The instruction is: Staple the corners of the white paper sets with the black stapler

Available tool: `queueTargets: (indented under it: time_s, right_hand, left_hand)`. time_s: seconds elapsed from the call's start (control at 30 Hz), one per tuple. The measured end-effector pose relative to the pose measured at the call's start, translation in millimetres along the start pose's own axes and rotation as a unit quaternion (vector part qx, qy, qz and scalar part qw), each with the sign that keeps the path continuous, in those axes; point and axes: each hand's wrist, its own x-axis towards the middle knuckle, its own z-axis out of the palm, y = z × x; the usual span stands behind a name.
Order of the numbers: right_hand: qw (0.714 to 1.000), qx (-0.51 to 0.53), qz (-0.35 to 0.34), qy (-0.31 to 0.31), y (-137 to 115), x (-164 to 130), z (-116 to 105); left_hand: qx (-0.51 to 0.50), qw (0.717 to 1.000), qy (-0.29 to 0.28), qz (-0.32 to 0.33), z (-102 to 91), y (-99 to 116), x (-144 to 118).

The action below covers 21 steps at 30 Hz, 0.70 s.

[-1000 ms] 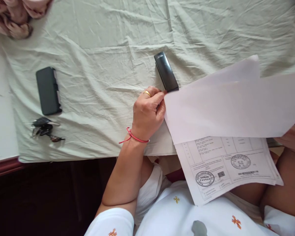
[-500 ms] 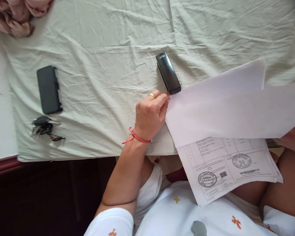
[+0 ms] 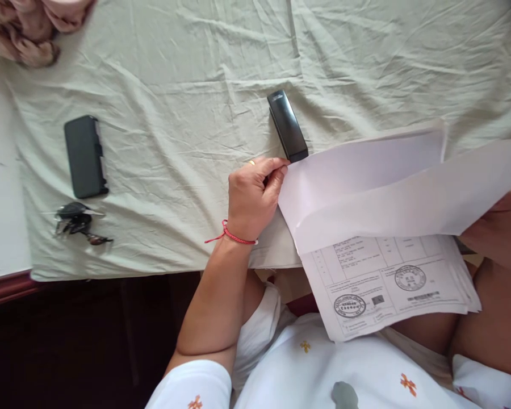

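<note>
My left hand (image 3: 255, 193) pinches the upper left corner of a stack of papers, its fingertips close to the near end of a black stapler (image 3: 288, 126). The stapler lies slanted on the cloth, its near end meeting the papers' corner. At the right, my right hand (image 3: 500, 224) grips a lifted blank sheet (image 3: 378, 204), which bends up from the stack; its fingers are partly hidden. Below it, a printed page (image 3: 366, 289) with oval and round stamps shows, hanging past the table edge above my lap.
On the left of the light green tablecloth (image 3: 174, 130) lie a black phone (image 3: 85, 156) and a bunch of keys (image 3: 79, 221). A crumpled pink cloth (image 3: 38, 28) is in the far left corner. The table's near edge runs just above my lap.
My left hand and the stack have shifted slightly left and the stapler's near end with them. The blank sheet in my right hand is raised and curves more away from the pages beneath.
</note>
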Motion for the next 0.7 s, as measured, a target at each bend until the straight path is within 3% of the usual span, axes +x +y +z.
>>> queueTargets:
  time_s: [0.23, 0.4, 0.5, 0.6, 0.7]
  right_hand:
    - [0.998, 0.016, 0.037, 0.043, -6, 1, 7]
    - [0.986, -0.036, 0.132, 0.092, -18, 1, 12]
    - [0.984, -0.040, 0.127, 0.116, -22, 4, 15]
    - [0.987, -0.013, 0.099, 0.126, -19, 5, 17]
    - [0.989, 0.008, 0.096, 0.111, -12, 5, 16]
  left_hand:
    - [0.030, 0.999, 0.020, 0.029, 4.0, -3, 1]
    - [0.037, 0.999, 0.006, 0.003, 8.0, -7, -1]
    - [0.026, 0.998, 0.053, -0.017, 10.7, -8, -4]
    - [0.035, 0.994, 0.098, 0.041, 10.1, -5, -2]
    - [0.041, 0.986, 0.078, 0.141, 4.7, 3, 2]
